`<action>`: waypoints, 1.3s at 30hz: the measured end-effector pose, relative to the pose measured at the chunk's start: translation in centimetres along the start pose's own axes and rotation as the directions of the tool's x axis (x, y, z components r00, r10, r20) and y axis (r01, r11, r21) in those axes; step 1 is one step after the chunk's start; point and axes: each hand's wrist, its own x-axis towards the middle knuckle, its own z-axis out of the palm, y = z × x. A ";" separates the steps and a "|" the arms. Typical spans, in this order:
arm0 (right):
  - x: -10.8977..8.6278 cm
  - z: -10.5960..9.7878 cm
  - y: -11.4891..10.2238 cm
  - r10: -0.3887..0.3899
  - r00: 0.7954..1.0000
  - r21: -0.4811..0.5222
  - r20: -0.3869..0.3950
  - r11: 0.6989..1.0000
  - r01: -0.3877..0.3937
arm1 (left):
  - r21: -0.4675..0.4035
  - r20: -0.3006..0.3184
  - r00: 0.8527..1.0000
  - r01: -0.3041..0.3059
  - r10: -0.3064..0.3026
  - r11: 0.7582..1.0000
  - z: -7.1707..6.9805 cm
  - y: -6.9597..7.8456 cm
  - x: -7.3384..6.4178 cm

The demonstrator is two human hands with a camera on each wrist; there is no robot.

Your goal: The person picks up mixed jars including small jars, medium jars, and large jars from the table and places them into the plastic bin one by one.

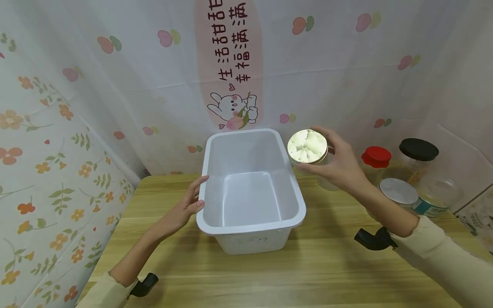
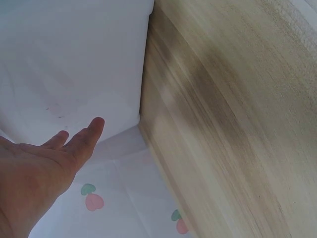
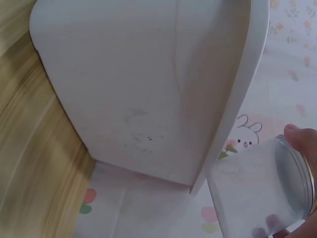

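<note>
A white rectangular plastic basin (image 1: 250, 229) stands on the wooden table, its open top facing up. My left hand (image 1: 190, 203) is at its left rim, with thumb and fingertips against the edge. In the left wrist view the fingers (image 2: 86, 141) of that hand are extended along the basin's outer wall. My right hand (image 1: 339, 162) grips a clear jar with a gold lid (image 1: 307, 146) near its top, just beyond the basin's right rim. The jar's see-through body (image 3: 252, 183) shows in the right wrist view, overlapping the basin's edge there.
To the right are a jar with a red lid (image 1: 376, 157), one with a black lid (image 1: 419, 149), one with a silver-grey lid (image 1: 398, 191) and a clear jar (image 1: 439, 194) lying close by. A printed curtain (image 1: 165, 85) hangs behind the table (image 1: 327, 269).
</note>
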 end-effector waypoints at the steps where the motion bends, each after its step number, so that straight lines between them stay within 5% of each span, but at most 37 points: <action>1: 0.1 0.1 -0.1 -0.002 1.000 -0.004 0.001 1.000 0.002 | -0.002 0.002 1.000 0.000 0.000 1.000 0.0 0.0 0.0; 18: 1.8 1.9 -2.4 -0.073 0.997 -0.071 0.018 0.995 0.075 | 0.030 -0.012 1.000 -0.001 0.002 1.000 0.2 0.1 0.0; 31: 2.5 3.2 -3.9 -0.116 0.992 -0.004 0.044 0.993 0.116 | 0.034 -0.016 1.000 0.004 -0.004 0.999 0.1 0.1 -0.1; 39: 2.6 3.9 -4.5 -0.139 0.988 -0.083 0.072 0.986 0.144 | 0.041 -0.019 1.000 -0.003 0.004 0.999 0.2 -0.1 0.0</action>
